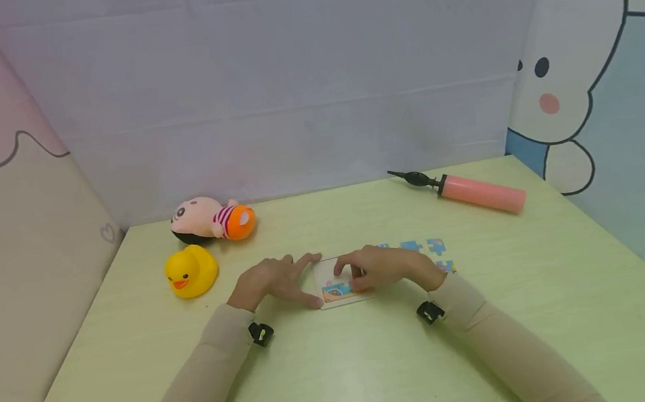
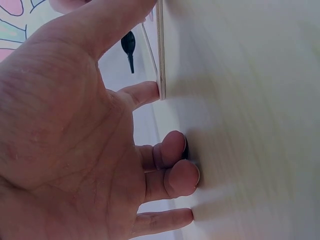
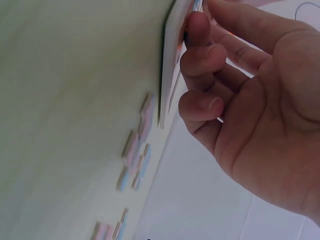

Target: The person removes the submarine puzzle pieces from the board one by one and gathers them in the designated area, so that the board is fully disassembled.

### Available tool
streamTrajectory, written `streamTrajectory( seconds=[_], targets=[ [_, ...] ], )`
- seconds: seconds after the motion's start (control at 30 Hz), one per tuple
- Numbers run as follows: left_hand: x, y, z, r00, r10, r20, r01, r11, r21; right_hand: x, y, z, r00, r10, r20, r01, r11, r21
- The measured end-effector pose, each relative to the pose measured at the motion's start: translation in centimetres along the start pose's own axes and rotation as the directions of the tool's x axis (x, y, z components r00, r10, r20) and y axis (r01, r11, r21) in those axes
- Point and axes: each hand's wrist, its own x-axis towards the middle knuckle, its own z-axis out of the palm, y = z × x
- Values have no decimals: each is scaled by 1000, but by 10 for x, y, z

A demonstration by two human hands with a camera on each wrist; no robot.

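Note:
A white puzzle board [image 1: 334, 305] lies flat on the table, with a colourful printed strip [image 1: 335, 292] along its near side. My left hand [image 1: 274, 279] touches the board's left side, thumb at the near corner and index finger at the far one. In the left wrist view its fingers are spread, and the other fingertips are at the tabletop. Over the board's right part is my right hand [image 1: 382, 266], fingers bent and fingertips at the printed strip. Whether it pinches a piece is hidden. Loose jigsaw pieces [image 1: 411, 246] lie beyond and right of this hand.
At the left sit a yellow rubber duck [image 1: 192, 272] and a plush doll [image 1: 205, 221] lying on its side. A pink hand pump [image 1: 479, 193] with a black nozzle lies at the back right. A pale cloth wall [image 1: 287, 99] stands behind the light green table [image 1: 342, 371].

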Motion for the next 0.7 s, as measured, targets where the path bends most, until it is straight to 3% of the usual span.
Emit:
streamTrajectory(
  seconds=[0.27, 0.7],
  targets=[
    [-3, 0, -1, 1000, 19, -13, -19, 1000, 3, 6, -8, 13, 994, -109, -17, 108, 994, -35],
    [-3, 0, 0, 999, 32, -25, -32, 999, 15, 11, -21, 25, 997, 61, -48, -68, 986, -152]
  ],
)
